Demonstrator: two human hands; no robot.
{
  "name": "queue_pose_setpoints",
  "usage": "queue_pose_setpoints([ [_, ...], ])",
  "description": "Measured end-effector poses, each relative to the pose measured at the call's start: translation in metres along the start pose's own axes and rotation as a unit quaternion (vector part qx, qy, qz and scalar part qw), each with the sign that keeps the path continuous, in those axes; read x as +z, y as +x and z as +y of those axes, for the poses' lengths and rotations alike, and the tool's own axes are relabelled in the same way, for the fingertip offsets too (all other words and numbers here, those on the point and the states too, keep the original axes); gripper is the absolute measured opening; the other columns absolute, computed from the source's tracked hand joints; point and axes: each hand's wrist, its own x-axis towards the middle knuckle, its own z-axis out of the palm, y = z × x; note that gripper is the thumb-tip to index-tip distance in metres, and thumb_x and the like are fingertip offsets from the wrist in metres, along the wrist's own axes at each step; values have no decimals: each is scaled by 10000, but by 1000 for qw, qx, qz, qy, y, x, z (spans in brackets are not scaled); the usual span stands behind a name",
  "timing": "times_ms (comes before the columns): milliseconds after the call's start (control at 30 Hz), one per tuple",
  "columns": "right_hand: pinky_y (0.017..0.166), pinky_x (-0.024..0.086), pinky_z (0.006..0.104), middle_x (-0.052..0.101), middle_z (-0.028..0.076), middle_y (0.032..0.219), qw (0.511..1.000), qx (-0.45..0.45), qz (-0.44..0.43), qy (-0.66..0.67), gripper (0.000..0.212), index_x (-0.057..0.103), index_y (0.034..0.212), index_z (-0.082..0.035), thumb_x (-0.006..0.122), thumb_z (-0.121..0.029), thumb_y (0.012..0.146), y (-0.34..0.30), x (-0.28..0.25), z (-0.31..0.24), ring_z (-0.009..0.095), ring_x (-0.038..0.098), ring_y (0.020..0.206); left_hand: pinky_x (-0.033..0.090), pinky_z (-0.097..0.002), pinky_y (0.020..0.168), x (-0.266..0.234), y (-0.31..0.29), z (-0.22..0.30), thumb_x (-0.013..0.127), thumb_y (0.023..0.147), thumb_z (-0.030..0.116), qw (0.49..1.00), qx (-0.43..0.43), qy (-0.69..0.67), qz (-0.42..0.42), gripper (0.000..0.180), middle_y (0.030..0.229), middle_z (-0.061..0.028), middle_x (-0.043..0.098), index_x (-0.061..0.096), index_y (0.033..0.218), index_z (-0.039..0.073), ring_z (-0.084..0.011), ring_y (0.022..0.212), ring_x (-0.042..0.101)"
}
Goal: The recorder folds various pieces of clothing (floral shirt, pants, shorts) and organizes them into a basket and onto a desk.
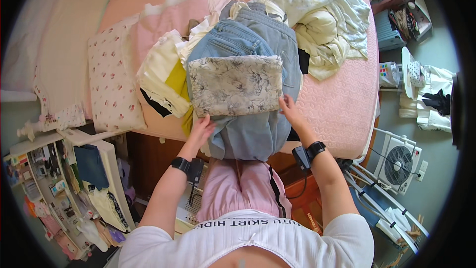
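Observation:
A folded grey-and-white floral cloth (235, 85) lies flat on top of a pile of clothes, directly ahead of me. My left hand (201, 131) is at its near left corner, slightly blurred, the fingers apart and the fingertips close to the edge. At the near right corner, the fingertips of my right hand (291, 111) touch the side of the cloth, fingers stretched out. Beneath it are light blue jeans (230, 39) and grey-blue trousers (248, 131), which hang over the bed's near edge. A yellow garment (177, 82) and a cream garment (161, 79) lie just left.
The pink quilted bed (342, 101) carries a crumpled cream quilt (322, 34), and a dotted white pillow (114, 74) lies left. A shelf unit (54, 188) stands at the lower left. A box fan (396, 166) and a white metal rack (386, 203) are at the right.

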Motion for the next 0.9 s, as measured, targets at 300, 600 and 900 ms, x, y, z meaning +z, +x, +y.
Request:
queue_pose_setpoints([
  [300,713,416,256,537,113,967,989,47,-138,28,661,402,1114,85,608,-410,727,36,2,-24,165,519,857,358,-373,894,30,34,9,600,760,243,890,12,-453,-53,449,1104,-69,482,427,1127,51,-232,1009,451],
  [600,787,435,291,536,87,1020,944,196,-186,190,479,452,1092,23,606,-284,759,22,16,-57,179,524,931,337,-408,916,43,16,32,536,727,124,892,30,-446,-73,456,1135,-122,470,399,1149,17,-277,1057,433],
  [900,855,398,258,479,95,1100,934,-302,-188,-36,646,338,1172,-54,621,112,616,-3,25,-48,144,475,995,364,-413,887,38,-34,50,478,695,124,830,126,-532,-112,436,1084,-130,499,430,1110,-4,-286,1002,470],
])
